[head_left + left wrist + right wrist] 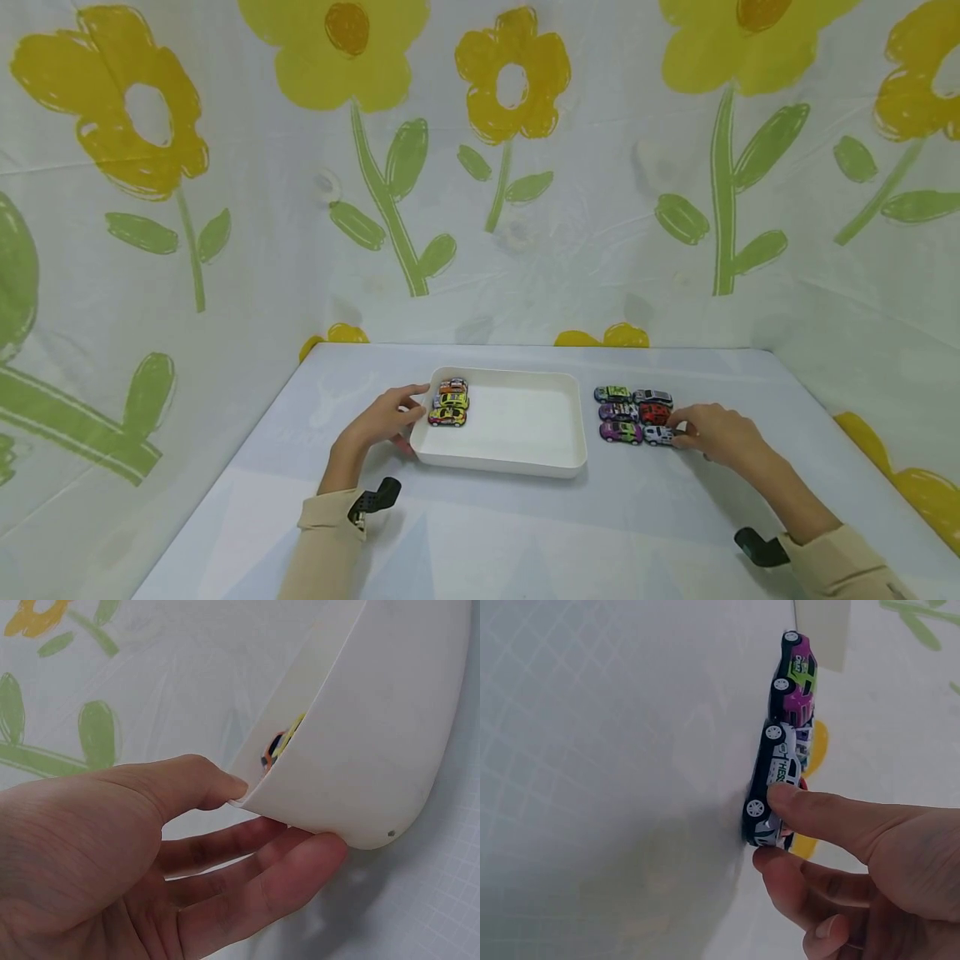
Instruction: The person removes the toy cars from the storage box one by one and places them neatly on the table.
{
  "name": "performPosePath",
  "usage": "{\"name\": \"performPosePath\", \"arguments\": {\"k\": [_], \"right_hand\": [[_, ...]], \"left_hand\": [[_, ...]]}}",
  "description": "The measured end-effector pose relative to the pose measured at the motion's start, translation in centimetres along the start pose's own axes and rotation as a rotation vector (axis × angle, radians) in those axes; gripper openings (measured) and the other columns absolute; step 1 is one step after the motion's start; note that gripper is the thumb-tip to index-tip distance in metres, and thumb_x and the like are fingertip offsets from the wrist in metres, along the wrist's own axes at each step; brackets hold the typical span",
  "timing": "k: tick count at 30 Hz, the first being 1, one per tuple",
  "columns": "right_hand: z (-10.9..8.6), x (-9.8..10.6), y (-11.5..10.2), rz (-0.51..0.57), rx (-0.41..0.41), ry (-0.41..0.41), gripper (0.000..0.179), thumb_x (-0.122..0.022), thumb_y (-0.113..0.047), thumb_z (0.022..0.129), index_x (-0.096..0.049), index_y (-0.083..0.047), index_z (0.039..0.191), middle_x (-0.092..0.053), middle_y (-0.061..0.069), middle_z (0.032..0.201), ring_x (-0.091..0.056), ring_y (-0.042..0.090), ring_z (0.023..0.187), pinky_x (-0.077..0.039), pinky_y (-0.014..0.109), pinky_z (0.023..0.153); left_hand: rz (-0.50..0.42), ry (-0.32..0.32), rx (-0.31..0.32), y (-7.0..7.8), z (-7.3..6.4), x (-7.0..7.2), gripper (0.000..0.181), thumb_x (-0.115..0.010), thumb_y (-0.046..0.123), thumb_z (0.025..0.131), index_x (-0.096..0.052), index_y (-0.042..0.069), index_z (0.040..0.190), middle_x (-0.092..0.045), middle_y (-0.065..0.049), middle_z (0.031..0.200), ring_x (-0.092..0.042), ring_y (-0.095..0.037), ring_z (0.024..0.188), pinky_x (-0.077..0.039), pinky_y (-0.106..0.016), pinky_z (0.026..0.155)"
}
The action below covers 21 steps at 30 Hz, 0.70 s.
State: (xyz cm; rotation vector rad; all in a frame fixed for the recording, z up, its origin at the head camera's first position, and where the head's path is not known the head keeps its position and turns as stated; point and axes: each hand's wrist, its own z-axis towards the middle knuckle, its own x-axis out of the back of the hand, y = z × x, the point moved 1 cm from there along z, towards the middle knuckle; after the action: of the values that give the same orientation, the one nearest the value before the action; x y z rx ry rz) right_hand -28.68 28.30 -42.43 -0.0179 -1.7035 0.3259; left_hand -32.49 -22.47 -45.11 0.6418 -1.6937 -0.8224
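Observation:
A shallow white tray (517, 417) lies on the table, with three toy cars (450, 400) lined up along its left side. My left hand (386, 421) holds the tray's left end; its thumb is at the rim and the fingers lie against the outer wall (337, 765). Right of the tray, several toy cars stand in two columns. My right hand (716, 433) is at the near right one, a white toy car (776, 776). The thumb presses its side, and the index fingertip sits at its end. A purple and green toy car (799, 682) stands end to end with it.
Behind the white car are a red toy car (655, 414) and a grey one (652, 397). The other column holds a purple-white car (618, 412) and a green one (613, 394). A flower-printed sheet (600, 208) rises behind the table (510, 533) and at its sides.

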Motion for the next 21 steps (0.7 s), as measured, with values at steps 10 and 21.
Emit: {"name": "performPosePath", "arguments": {"k": [10,21], "right_hand": [[-0.12,-0.09,-0.25,-0.006,-0.021,0.002,0.032,-0.073,-0.023,0.087,-0.068,-0.008,0.115,-0.065,0.000,0.081,-0.055,0.011,0.058,-0.045,0.027,0.051],[-0.22,-0.26,-0.06,-0.004,-0.022,0.034,0.034,-0.073,-0.024,0.087,-0.068,-0.008,0.116,-0.067,0.002,0.085,-0.055,0.012,0.059,-0.044,0.028,0.050]], "left_hand": [[0.025,0.006,0.010,0.13,-0.06,-0.01,0.052,-0.056,0.016,0.099,-0.043,0.016,0.149,-0.060,-0.017,0.122,-0.063,-0.019,0.085,-0.059,-0.033,0.057],[-0.004,-0.006,0.007,0.19,-0.18,-0.04,0.053,-0.056,0.016,0.099,-0.041,0.016,0.150,-0.059,-0.018,0.123,-0.064,-0.020,0.084,-0.060,-0.035,0.057]]}}
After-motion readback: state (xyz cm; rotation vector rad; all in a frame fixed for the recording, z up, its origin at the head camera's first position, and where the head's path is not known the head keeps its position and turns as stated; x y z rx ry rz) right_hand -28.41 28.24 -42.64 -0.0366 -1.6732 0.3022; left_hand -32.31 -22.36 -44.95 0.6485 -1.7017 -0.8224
